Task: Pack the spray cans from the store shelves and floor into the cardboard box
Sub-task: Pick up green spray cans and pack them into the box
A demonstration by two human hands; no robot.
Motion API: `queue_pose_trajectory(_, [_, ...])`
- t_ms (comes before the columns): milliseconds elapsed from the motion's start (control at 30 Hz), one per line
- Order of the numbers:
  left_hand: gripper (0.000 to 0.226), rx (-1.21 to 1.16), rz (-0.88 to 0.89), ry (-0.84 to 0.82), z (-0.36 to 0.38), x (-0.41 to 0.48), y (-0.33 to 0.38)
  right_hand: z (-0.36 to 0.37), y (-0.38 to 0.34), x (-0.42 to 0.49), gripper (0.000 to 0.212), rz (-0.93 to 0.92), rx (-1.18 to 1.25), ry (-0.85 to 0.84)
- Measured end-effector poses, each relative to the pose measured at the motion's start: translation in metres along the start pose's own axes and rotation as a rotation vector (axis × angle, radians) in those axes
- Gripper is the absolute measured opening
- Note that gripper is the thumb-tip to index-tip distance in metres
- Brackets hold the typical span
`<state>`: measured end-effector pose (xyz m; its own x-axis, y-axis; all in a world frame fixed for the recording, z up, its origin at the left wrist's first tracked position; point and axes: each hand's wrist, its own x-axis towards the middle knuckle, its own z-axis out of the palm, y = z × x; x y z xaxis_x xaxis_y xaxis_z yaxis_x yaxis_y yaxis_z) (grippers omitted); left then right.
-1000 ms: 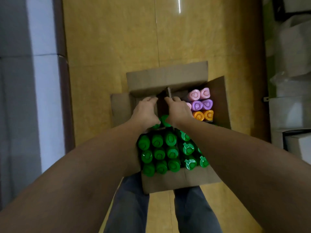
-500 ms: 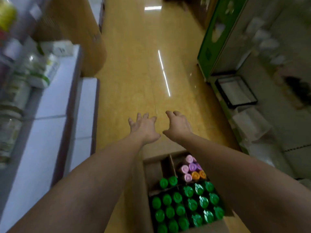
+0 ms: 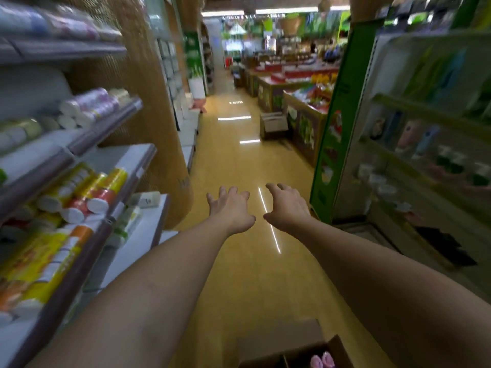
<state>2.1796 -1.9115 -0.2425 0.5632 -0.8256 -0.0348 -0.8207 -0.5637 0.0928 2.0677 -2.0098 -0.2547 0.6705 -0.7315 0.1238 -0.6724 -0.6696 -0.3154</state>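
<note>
Fingers: spread and slack on the left hand (image 3: pixel 231 211) and right hand (image 3: pixel 289 207); nothing held, both out over the aisle.
Box: open brown cardboard box (image 3: pixel 281 338) at the near bottom edge, pink can caps (image 3: pixel 322 360) showing inside.
Stock: yellow-and-red white-capped cylindrical cans (image 3: pixel 87 189) lying on the left grey shelf (image 3: pixel 143 152); blurred, likely spray cans.
Handling: probably light, rigid, slick metal; grip round the body, not the cap.
Room: glossy yellow floor (image 3: pixel 239 274) open ahead; left shelf lips and right green-sided rack (image 3: pixel 334 144) hem the aisle.
</note>
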Motion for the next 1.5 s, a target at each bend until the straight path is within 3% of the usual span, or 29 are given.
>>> queue_pose_trajectory(367, [0.07, 0.001, -0.212, 0.265, -0.104, -0.074, 0.038, -0.112, -0.016, -0.024, 0.082, -0.318, 0.018, 0.105])
queue_pose_trajectory(667, [0.071, 0.098, -0.426, 0.333, -0.115, -0.184, 0.049, -0.121, -0.026, -0.094, 0.072, -0.54, 0.042, -0.038])
queue_pose_trajectory(867, [0.057, 0.106, -0.611, 0.364, -0.122, -0.281, 0.036, -0.133, -0.065, -0.157, 0.068, -0.762, 0.057, -0.072])
queue_pose_trajectory(933, [0.063, 0.125, -0.65, 0.387, -0.129, -0.315, 0.031, -0.141, -0.085, -0.179, 0.065, -0.83, 0.086, -0.08])
queue_pose_trajectory(1033, [0.072, 0.136, -0.709, 0.372, -0.138, -0.373, 0.032, -0.15, -0.112, -0.22, 0.065, -0.923, 0.104, -0.079])
queue_pose_trajectory(1167, [0.058, 0.137, -0.846, 0.383, -0.137, -0.459, 0.025, -0.153, -0.148, -0.289, 0.078, -1.035, 0.109, -0.093])
queue_pose_trajectory(1333, [0.07, 0.175, -0.995, 0.352, -0.127, -0.585, 0.034, -0.143, -0.184, -0.398, 0.08, -1.162, 0.117, -0.168])
queue_pose_trajectory(1500, [0.066, 0.184, -1.148, 0.324, -0.102, -0.722, 0.06, -0.129, -0.201, -0.533, 0.07, -1.297, 0.157, -0.251])
